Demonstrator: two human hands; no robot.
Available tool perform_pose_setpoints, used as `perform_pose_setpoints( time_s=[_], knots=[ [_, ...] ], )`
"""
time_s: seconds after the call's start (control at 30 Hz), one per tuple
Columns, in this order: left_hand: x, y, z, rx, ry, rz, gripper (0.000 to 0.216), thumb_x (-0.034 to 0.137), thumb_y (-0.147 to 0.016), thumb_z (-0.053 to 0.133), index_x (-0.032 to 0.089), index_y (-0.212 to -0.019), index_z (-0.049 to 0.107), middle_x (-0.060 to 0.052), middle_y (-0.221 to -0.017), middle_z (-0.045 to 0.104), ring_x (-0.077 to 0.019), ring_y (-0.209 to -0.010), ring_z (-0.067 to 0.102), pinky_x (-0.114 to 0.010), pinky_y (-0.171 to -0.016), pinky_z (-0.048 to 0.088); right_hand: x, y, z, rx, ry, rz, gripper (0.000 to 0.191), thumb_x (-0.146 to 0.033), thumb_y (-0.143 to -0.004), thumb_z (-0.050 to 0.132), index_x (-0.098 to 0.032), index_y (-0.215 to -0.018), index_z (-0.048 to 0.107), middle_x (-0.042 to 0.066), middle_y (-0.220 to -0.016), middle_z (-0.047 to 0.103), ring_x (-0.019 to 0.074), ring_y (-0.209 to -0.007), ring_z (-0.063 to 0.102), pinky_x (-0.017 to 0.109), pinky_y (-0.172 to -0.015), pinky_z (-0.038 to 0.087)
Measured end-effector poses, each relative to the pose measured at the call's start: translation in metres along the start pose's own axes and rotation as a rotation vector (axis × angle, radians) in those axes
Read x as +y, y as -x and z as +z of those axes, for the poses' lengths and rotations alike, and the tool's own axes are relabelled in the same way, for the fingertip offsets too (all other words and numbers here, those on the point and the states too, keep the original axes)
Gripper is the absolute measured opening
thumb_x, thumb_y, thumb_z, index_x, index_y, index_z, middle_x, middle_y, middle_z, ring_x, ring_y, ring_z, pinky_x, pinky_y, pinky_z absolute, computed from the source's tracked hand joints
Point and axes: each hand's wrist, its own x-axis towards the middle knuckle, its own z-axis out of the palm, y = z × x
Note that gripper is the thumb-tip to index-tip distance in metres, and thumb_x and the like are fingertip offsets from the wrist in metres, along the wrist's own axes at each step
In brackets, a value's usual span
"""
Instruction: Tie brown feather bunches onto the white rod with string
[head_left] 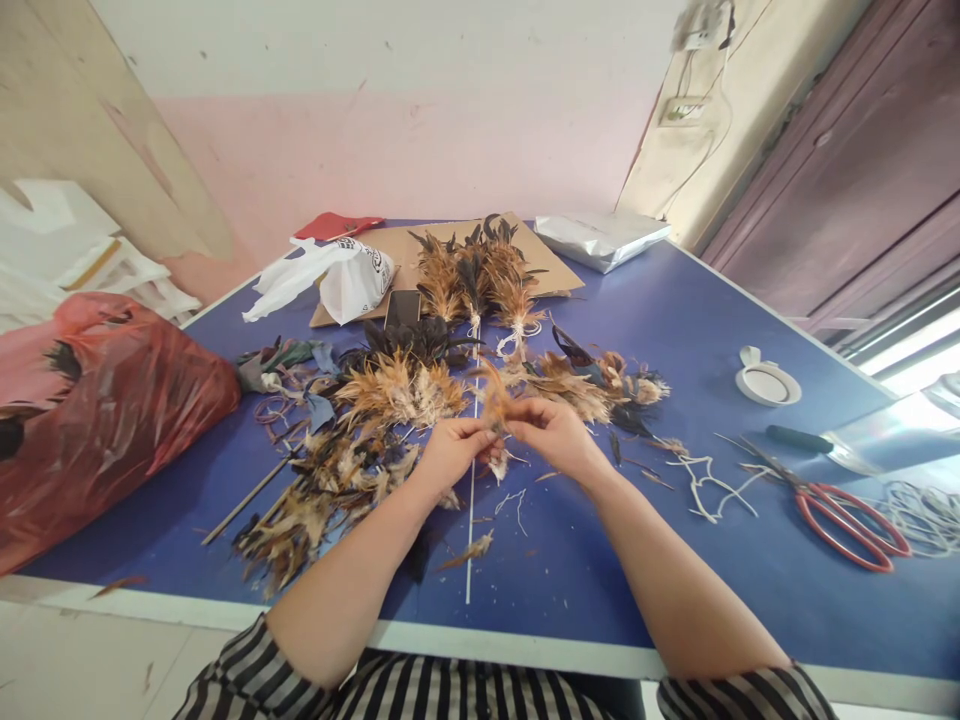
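Between the two grips sits a small tan feather bunch [496, 400], left hand [450, 455] and right hand [559, 435] both pinching its quills, low over the tabletop [675, 330]. Gathering looks under way. Binding would call for a firm pinch, and string scraps [712, 485] lie right of the grip.

The person wears a top [420, 700] striped in black and white, its left sleeve [240, 680] at 7 o'clock and its right sleeve [750, 695] at 5 o'clock both ending near the elbow, the forearms [352, 580] bare down to the left hand [450, 455] and right hand [559, 435].
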Motion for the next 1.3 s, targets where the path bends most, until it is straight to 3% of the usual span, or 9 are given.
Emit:
perform_pose_setpoints(
  time_s=[0.17,0.27,0.37,0.57,0.8,0.93,1.07,1.2,1.3],
  knots=[
    [0.005,-0.008,-0.012,0.188,0.313,0.021,0.020,0.028,-0.063,0.069,0.014,-0.076,0.067,-0.005,-0.080,0.067,-0.0096,-0.066,0.059,-0.017,-0.052,0.042,0.008,-0.006,-0.046,0.380,0.218,0.023,0.028,-0.039,-0.069,0.056,-0.016,-0.082,0.067,0.003,-0.067,0.064,0.0137,-0.057,0.053,0.026,-0.055,0.041],
    [0.005,-0.010,-0.015,0.198,0.404,0.003,0.022,0.027,-0.062,0.070,0.013,-0.079,0.066,-0.004,-0.082,0.066,-0.0072,-0.064,0.058,-0.015,-0.049,0.041,0.022,-0.008,-0.074,0.414,0.505,0.097,0.028,-0.039,-0.067,0.056,-0.017,-0.078,0.069,0.002,-0.058,0.061,0.0143,-0.051,0.051,0.026,-0.051,0.038],
    [0.003,-0.009,-0.013,0.151,0.428,-0.012,0.023,0.027,-0.062,0.071,0.013,-0.080,0.066,-0.004,-0.079,0.066,-0.0059,-0.062,0.056,-0.014,-0.049,0.040,0.036,-0.010,-0.091,0.451,0.766,0.120,0.024,-0.035,-0.068,0.053,-0.020,-0.077,0.070,0.003,-0.063,0.063,0.0170,-0.058,0.054,0.028,-0.054,0.038],
    [-0.003,-0.008,-0.008,0.094,0.420,-0.049,0.019,0.026,-0.064,0.069,0.012,-0.077,0.066,-0.005,-0.080,0.066,-0.0059,-0.060,0.056,-0.014,-0.048,0.039,0.052,-0.017,-0.085,0.374,1.032,0.093,0.024,-0.031,-0.074,0.048,-0.023,-0.082,0.069,0.006,-0.087,0.064,0.0197,-0.075,0.058,0.029,-0.062,0.040],
    [-0.006,-0.008,-0.006,0.051,0.398,-0.077,0.020,0.027,-0.065,0.069,0.012,-0.078,0.066,-0.005,-0.078,0.065,-0.0059,-0.060,0.056,-0.014,-0.047,0.039,0.054,-0.027,-0.066,0.373,1.126,0.064,0.024,-0.031,-0.076,0.049,-0.022,-0.089,0.067,0.009,-0.087,0.061,0.0217,-0.078,0.057,0.030,-0.060,0.040],
    [-0.006,-0.007,-0.006,0.046,0.397,-0.082,0.021,0.027,-0.065,0.069,0.012,-0.079,0.066,-0.006,-0.079,0.065,-0.0060,-0.060,0.055,-0.014,-0.047,0.039,0.051,-0.028,-0.067,0.459,0.936,0.038,0.022,-0.033,-0.073,0.051,-0.020,-0.078,0.068,0.008,-0.083,0.061,0.0203,-0.074,0.057,0.031,-0.063,0.041],
    [-0.006,-0.007,-0.005,0.045,0.386,-0.090,0.021,0.027,-0.065,0.069,0.012,-0.079,0.066,-0.006,-0.079,0.065,-0.0060,-0.060,0.056,-0.013,-0.047,0.039,0.048,-0.027,-0.075,0.605,0.401,0.110,0.026,-0.039,-0.067,0.058,-0.016,-0.076,0.066,0.002,-0.059,0.058,0.0150,-0.054,0.052,0.027,-0.052,0.039],
    [-0.006,-0.006,-0.004,0.040,0.390,-0.109,0.020,0.025,-0.064,0.070,0.011,-0.078,0.065,-0.006,-0.079,0.065,-0.0063,-0.060,0.056,-0.014,-0.047,0.040,0.050,-0.025,-0.082,0.556,-0.190,0.226,0.032,-0.040,-0.056,0.069,-0.015,-0.074,0.059,-0.004,-0.046,0.050,0.0083,-0.039,0.043,0.020,-0.039,0.033],
    [-0.006,-0.006,-0.003,0.033,0.394,-0.114,0.019,0.024,-0.065,0.069,0.011,-0.078,0.065,-0.006,-0.078,0.065,-0.0063,-0.059,0.056,-0.014,-0.047,0.040,0.049,-0.022,-0.084,0.445,-0.420,0.230,0.032,-0.034,-0.051,0.075,-0.016,-0.070,0.056,-0.005,-0.049,0.052,0.0081,-0.044,0.049,0.018,-0.040,0.038]
  ],
)
